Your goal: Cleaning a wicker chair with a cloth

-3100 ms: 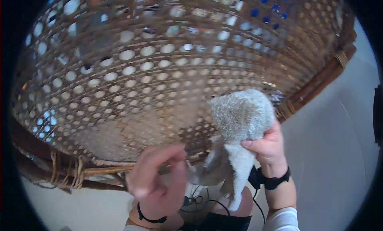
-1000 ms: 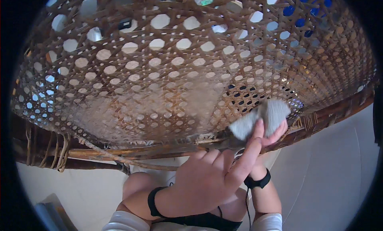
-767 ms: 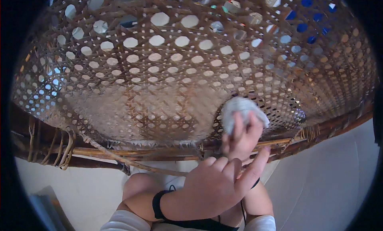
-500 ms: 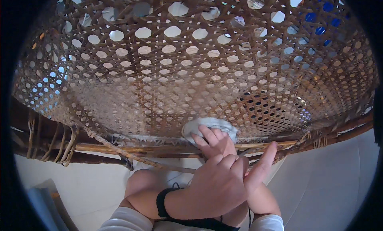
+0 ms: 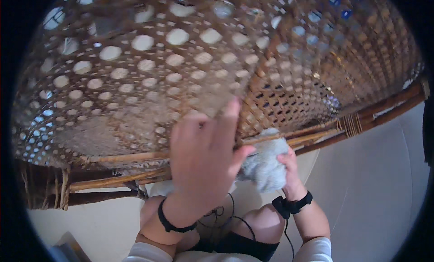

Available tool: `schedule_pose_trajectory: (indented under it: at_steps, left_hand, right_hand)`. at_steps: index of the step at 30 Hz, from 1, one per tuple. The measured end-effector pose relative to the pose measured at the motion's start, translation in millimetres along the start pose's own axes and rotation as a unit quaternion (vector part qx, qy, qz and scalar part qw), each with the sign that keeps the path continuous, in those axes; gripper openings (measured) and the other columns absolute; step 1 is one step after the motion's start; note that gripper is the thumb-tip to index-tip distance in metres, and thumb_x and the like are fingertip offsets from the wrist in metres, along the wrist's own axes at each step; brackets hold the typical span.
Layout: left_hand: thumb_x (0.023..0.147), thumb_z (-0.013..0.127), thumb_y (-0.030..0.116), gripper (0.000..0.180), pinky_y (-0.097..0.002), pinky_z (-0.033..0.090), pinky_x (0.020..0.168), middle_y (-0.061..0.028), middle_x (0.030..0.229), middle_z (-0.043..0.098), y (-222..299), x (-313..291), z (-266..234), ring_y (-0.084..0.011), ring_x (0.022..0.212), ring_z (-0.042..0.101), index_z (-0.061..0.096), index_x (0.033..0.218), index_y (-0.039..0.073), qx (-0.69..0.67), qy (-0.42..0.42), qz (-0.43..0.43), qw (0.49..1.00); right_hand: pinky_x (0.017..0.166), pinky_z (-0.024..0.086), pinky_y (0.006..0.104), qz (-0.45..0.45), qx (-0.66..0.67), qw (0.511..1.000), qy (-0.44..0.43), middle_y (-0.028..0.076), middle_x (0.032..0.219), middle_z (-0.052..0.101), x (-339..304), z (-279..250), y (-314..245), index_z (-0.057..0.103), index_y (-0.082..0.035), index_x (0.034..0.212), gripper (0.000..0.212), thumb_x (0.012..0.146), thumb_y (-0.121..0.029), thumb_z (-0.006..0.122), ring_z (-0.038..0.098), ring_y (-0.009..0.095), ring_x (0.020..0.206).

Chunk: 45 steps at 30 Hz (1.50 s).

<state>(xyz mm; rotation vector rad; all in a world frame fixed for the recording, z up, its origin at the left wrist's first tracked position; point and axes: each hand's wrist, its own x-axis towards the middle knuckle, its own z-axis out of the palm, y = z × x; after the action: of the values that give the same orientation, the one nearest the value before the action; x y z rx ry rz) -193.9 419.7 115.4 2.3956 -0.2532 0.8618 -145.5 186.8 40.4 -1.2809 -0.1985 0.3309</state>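
Observation:
My right hand point(image 5: 291, 169) is closed around a crumpled light-grey cloth point(image 5: 266, 166). The cloth rests at the front rail point(image 5: 303, 137) of a woven cane panel point(image 5: 131, 99), bunched partly above the rail and partly hanging below it. Left of the cloth, my left hand point(image 5: 203, 149) is raised in front of the cane, back toward me, fingers stretched upward and thumb out to the right. It holds nothing and is a little blurred. Whether its fingertips touch the weave I cannot tell.
Bound rattan poles run along the panel's lower edge, with cane wrappings point(image 5: 351, 125) at the right and more at the left. Below are my bare knees, a dark cord point(image 5: 233, 210) and pale floor point(image 5: 361, 194). A grey-blue object point(image 5: 68, 248) stands at the lower left.
My right hand has drawn the cloth right and down from the weave to the rail. My left hand has left the right wrist, moved up and left, and opened. The view has shifted.

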Motion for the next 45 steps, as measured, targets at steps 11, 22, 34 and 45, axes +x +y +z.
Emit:
schedule_pose_trajectory:
  at_steps: [11, 22, 34, 45]
  left_hand:
    - [0.052, 0.077, 0.018, 0.061, -0.0415, 0.042, 0.083, -0.0104, 0.100, 0.056, -8.7, 5.6, -11.2, -0.0312, 0.098, 0.049, 0.056, 0.105, -0.001, -0.020, -0.008, 0.071, 0.997]
    - [0.048, 0.078, 0.008, 0.059, -0.0392, 0.044, 0.081, -0.0100, 0.102, 0.059, -28.1, 5.3, -0.5, -0.0312, 0.096, 0.051, 0.059, 0.104, -0.002, -0.026, 0.029, 0.081, 0.996]
    - [0.052, 0.077, 0.013, 0.053, -0.0383, 0.044, 0.081, -0.0103, 0.101, 0.060, -32.3, 3.8, -4.4, -0.0304, 0.095, 0.051, 0.060, 0.101, -0.002, -0.018, 0.027, 0.086, 0.996]
    - [0.050, 0.078, 0.013, 0.054, -0.0379, 0.043, 0.079, -0.0086, 0.097, 0.059, -31.3, 4.1, -2.0, -0.0291, 0.094, 0.050, 0.062, 0.100, -0.001, -0.027, 0.034, 0.065, 0.997]
  right_hand:
    - [0.091, 0.041, 0.0387, -0.287, -0.393, 0.846, 0.218, 0.018, 0.114, 0.049, 9.5, -4.0, -9.5, 0.043, -0.002, 0.120, 0.053, 0.072, -0.003, 0.066, 0.050, 0.030, 0.108]
    - [0.073, 0.042, 0.0346, -0.186, -0.757, 0.605, -0.162, 0.011, 0.103, 0.053, 1.9, 39.1, 10.2, 0.059, -0.010, 0.103, 0.034, 0.069, -0.011, 0.054, 0.050, 0.025, 0.090]
    - [0.068, 0.048, 0.0337, -0.196, -0.787, 0.567, -0.144, 0.007, 0.084, 0.051, -1.7, 39.6, 29.6, 0.060, -0.002, 0.101, 0.032, 0.070, -0.010, 0.054, 0.053, 0.024, 0.084]
    - [0.074, 0.046, 0.0377, -0.222, -0.825, 0.489, 0.175, 0.017, 0.103, 0.052, -21.9, 21.3, -16.8, 0.055, -0.003, 0.112, 0.049, 0.063, -0.005, 0.059, 0.052, 0.032, 0.090]
